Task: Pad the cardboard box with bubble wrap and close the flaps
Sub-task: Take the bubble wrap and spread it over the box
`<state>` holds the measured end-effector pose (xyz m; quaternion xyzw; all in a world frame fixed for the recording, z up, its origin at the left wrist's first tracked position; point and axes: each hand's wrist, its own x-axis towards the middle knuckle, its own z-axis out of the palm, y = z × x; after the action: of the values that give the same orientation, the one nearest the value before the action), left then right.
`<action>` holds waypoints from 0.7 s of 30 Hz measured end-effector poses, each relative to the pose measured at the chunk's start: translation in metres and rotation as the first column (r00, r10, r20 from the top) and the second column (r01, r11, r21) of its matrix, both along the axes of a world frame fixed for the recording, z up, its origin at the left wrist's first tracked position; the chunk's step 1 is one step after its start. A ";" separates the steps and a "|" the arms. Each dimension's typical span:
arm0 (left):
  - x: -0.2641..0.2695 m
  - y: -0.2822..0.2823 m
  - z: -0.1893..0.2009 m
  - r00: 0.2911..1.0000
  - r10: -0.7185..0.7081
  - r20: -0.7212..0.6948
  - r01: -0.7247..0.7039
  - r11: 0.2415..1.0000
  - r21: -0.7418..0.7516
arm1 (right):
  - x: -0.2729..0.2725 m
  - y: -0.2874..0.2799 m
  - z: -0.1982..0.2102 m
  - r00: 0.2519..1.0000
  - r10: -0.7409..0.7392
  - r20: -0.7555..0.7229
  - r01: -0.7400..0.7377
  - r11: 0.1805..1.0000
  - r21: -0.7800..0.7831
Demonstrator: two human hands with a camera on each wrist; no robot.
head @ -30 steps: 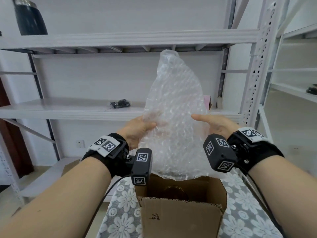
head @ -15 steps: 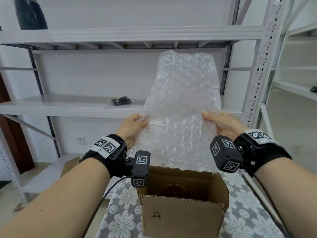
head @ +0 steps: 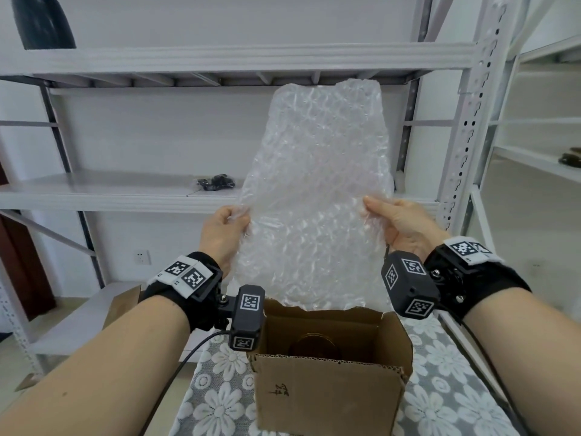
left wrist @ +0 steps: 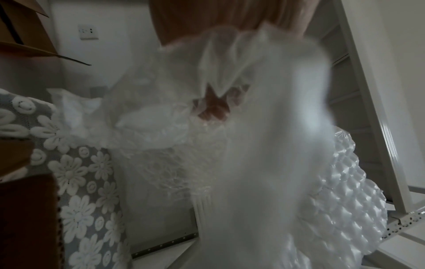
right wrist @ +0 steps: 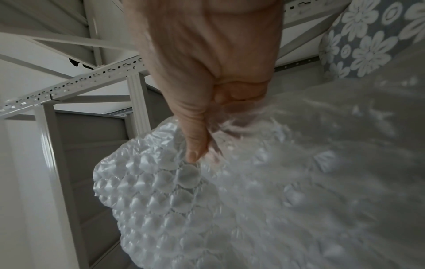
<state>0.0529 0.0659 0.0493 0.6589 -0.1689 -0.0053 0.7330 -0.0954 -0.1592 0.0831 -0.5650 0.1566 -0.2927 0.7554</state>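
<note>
A clear sheet of bubble wrap (head: pixel 317 190) stands upright and spread wide above the open cardboard box (head: pixel 330 385). My left hand (head: pixel 228 226) pinches its left edge and my right hand (head: pixel 388 220) pinches its right edge, both at mid-height. The sheet's lower edge hangs just over the box's far rim. The box flaps stand open, and a round dark object (head: pixel 314 344) lies inside at the bottom. In the right wrist view my thumb (right wrist: pixel 195 142) presses the bubble wrap (right wrist: pixel 184 191) against my curled fingers. The left wrist view is blurred, with bubble wrap (left wrist: pixel 345 209) filling most of it.
The box stands on a table with a grey flowered cloth (head: pixel 220 401). White metal shelving (head: pixel 125 190) runs behind, with a small black item (head: pixel 217 182) on the middle shelf and a dark vessel (head: pixel 44 20) on top. More shelves (head: pixel 534 158) stand at the right.
The bubble wrap has unfolded from a narrow peaked bundle into a wide flat sheet. Both hands have moved apart along its edges and lifted it a little higher above the box.
</note>
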 end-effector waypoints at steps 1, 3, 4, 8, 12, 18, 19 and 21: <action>0.000 0.000 -0.001 1.000 -0.005 0.004 0.005 1.000 -0.001 | 0.001 -0.002 -0.002 1.000 -0.013 0.008 0.013 1.000 0.006; 0.001 -0.001 -0.004 1.000 -0.011 0.012 0.011 1.000 -0.003 | 0.001 -0.004 -0.005 0.999 -0.030 0.010 0.030 0.999 0.015; 0.001 -0.001 -0.006 1.000 -0.010 0.016 0.010 1.000 -0.004 | 0.001 -0.003 -0.007 0.999 -0.032 0.008 0.032 0.999 0.014; 0.002 -0.002 -0.013 1.000 -0.009 0.003 0.009 1.000 -0.026 | 0.002 -0.002 -0.012 0.999 0.035 0.004 -0.035 0.999 -0.003; 0.006 -0.004 -0.017 1.000 0.022 -0.004 -0.022 0.999 -0.049 | -0.003 -0.001 -0.013 0.995 0.102 -0.004 -0.101 0.994 0.028; 0.008 -0.009 -0.019 0.994 0.104 0.020 -0.102 0.992 -0.071 | -0.007 -0.004 -0.016 0.999 0.007 -0.044 -0.005 0.999 0.045; 0.007 -0.010 -0.019 0.993 0.117 0.024 -0.115 0.991 -0.071 | -0.006 -0.005 -0.017 0.999 0.000 -0.033 0.002 0.998 0.055; 0.007 -0.011 -0.019 0.991 0.132 0.034 -0.129 0.989 -0.078 | -0.007 -0.007 -0.017 1.000 -0.005 -0.014 0.006 0.998 0.056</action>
<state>0.0594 0.0549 0.0303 0.6402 -0.1399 0.0620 0.7528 -0.1021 -0.1660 0.0664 -0.5451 0.1714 -0.2865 0.7691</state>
